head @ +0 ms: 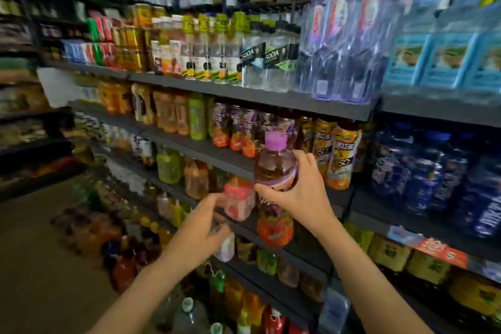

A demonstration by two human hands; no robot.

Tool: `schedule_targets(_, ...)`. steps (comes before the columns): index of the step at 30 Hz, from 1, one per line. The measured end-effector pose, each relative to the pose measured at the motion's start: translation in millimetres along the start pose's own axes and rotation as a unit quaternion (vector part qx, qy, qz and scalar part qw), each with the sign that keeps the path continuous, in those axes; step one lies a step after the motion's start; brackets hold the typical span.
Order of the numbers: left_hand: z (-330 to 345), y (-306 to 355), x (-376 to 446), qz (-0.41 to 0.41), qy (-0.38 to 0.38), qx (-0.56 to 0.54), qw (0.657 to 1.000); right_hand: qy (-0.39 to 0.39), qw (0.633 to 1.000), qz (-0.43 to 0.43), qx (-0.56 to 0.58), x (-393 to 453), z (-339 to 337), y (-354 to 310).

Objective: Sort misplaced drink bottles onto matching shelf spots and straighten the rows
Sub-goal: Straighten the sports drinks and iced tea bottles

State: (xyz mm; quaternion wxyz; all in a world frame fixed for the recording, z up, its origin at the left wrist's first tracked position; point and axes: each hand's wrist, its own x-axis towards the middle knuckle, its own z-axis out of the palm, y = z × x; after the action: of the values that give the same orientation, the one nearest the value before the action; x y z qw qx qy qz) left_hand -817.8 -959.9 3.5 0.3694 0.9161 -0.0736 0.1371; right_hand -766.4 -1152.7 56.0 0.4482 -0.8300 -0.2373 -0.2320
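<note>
My right hand point(301, 198) grips a purple-capped bottle point(275, 163) of amber drink with a purple and orange label, held upright in front of the second shelf. A row of matching purple-labelled bottles point(238, 127) stands on that shelf just behind it. My left hand point(200, 230) is lower and to the left, fingers curled round a small pale bottle point(226, 249) at the edge of the third shelf. A pink bottle point(240, 199) stands on the third shelf between my two hands. The view is blurred.
Dark metal shelves point(244, 95) run from left to far right. Soda and water bottles point(336, 43) fill the top shelf, yellow-labelled bottles point(343, 154) and dark blue bottles point(433, 171) stand to the right. Lower shelves hold green and orange drinks; the brown aisle floor point(40, 266) lies left.
</note>
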Motion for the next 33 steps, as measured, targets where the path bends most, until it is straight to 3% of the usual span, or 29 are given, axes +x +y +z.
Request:
schedule_targets(8, -44.3, -79.8, 100.3, -0.010, -0.017, 0.036, 0.999, 0.130, 0.989, 0.009, -0.066, 102.4, 89.5, 40.1)
schedule_targets(14, -48.6, -98.5, 191.6, 0.050, -0.042, 0.053, 0.996, 0.111, 0.991, 0.020, -0.068, 152.4, 127.1, 61.6)
schedule_targets(19, -18.6, -92.1, 256.3, 0.139, -0.045, 0.062, 0.987, 0.149, 0.981, 0.044, -0.116, 155.3, 104.8, 79.8)
schedule_targets(24, 27.2, -66.0, 284.7, 0.230, -0.107, 0.029, 0.967, 0.254, 0.943, 0.118, -0.181, 123.5, 61.7, 94.5)
schedule_targets(28, 56.0, -49.5, 297.1, 0.224, -0.197, 0.031, 0.954, 0.309, 0.906, 0.191, -0.217, 110.9, 43.5, 105.6)
schedule_targets(33, 77.1, -49.3, 310.6, 0.220, -0.235, 0.021, 0.946, 0.308, 0.901, 0.218, -0.214, 123.1, 45.7, 120.7)
